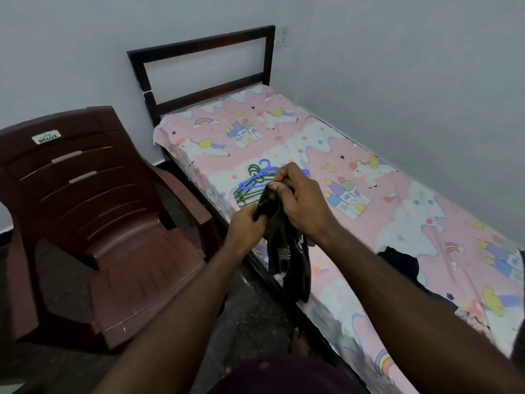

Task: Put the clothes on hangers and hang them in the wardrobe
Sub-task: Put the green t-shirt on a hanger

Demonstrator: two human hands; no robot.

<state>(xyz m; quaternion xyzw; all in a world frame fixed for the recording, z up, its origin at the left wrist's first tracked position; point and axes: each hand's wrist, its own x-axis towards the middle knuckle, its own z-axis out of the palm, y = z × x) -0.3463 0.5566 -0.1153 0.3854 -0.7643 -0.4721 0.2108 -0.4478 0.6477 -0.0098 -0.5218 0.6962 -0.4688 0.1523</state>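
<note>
Left hand (246,226) grips a bunched fold of a dark garment (287,257), fingers curled round the cloth, out over the near edge of the bed (397,194). Just above and to its right, the right hand (298,200) pinches the top of the same garment between thumb and fingers. The cloth hangs down between the two hands in a crumpled twist, with a pale print showing on it; no hanger is inside it yet.

Far left stands a brown plastic chair (113,223), with nothing of the task on it. Behind the hands, on the patterned sheet, lies a small heap of hangers (250,186), green ones with a blue one on top, partly hidden by the right hand. Further right, near the lower edge of the bed, a dark pile of more clothes (403,265) waits, with a scrap of lighter fabric beyond it.

By my reading the job is at its start: the garment is lifted but needs shaking out and finding its neck, every hanger seen is bare, and other clothes are untouched. No wardrobe is in view, so nothing can be seen hung.
</note>
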